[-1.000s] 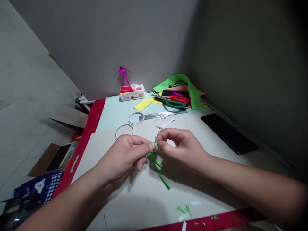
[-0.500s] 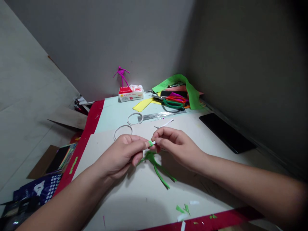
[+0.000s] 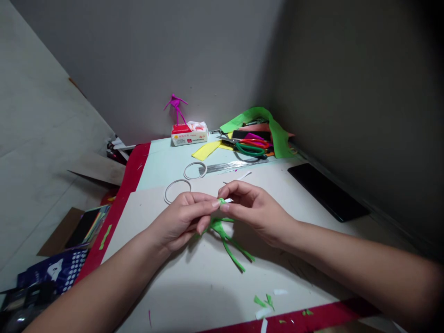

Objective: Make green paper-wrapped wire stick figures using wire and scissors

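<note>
My left hand [image 3: 183,217] pinches a small wad of green crepe paper [image 3: 222,201] between thumb and forefinger. A short white strip [image 3: 228,200] sticks out from its right side. My right hand [image 3: 260,210] has its thumb and forefinger closed round the same wad, from the right. Just below the hands lies a green stick figure [image 3: 222,231] with two thin legs pointing toward the lower right; its upper part is hidden behind my left fingers, so I cannot tell whether the wad is joined to it.
A pink stick figure [image 3: 176,108] stands on a small box [image 3: 189,135] at the back. Scissors [image 3: 251,149], paper strips and wires [image 3: 229,166] lie behind my hands, near two white tape rings [image 3: 177,192]. A black phone [image 3: 328,192] is at right. Scraps [image 3: 263,300] lie in front.
The wad has shifted slightly right and up. My right thumb and forefinger have moved from the white strip's end onto the wad, and more of the green figure's upper part shows.
</note>
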`<state>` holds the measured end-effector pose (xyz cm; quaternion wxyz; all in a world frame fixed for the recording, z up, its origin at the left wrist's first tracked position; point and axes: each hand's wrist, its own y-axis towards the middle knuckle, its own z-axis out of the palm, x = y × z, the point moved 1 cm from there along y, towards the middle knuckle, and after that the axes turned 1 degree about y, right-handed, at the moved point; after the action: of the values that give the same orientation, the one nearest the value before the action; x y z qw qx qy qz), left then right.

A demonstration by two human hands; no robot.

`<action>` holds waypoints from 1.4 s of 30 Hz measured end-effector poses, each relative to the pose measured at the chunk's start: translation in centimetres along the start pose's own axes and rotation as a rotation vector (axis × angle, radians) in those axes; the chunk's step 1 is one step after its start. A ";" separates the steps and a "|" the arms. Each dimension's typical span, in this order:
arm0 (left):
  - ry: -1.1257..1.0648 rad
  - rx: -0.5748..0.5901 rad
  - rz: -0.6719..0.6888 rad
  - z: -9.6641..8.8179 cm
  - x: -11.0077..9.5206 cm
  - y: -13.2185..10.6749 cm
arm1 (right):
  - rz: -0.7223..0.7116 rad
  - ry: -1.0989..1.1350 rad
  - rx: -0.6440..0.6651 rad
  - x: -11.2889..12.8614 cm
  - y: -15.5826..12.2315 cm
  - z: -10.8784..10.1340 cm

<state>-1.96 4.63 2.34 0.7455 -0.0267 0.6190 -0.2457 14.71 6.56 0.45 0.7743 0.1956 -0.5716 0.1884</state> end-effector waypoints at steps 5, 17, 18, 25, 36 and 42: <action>0.006 0.000 -0.008 -0.3 0.3 0.0 | -0.148 -0.222 -0.047 0.5 -0.1 -0.2; 0.708 -0.447 0.360 1.4 -1.3 -2.0 | -0.069 -0.409 0.033 0.5 0.7 -1.3; 0.745 -0.425 0.370 1.4 -1.1 -2.1 | -0.025 -0.387 0.049 0.4 0.7 -1.3; 0.876 -0.356 0.401 1.2 -0.7 -2.0 | 0.080 -0.336 0.096 0.1 0.6 -1.1; 0.537 -0.380 0.149 1.5 -2.0 -1.9 | 0.123 0.103 -0.069 -0.2 0.2 -0.3; 0.271 -0.307 0.107 0.9 -1.7 -1.6 | -0.108 -0.106 -0.135 0.4 -0.4 0.3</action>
<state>-1.82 3.68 4.61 0.6545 -0.0738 0.7443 -0.1101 14.81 6.05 0.92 0.7634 0.1832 -0.6118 0.0970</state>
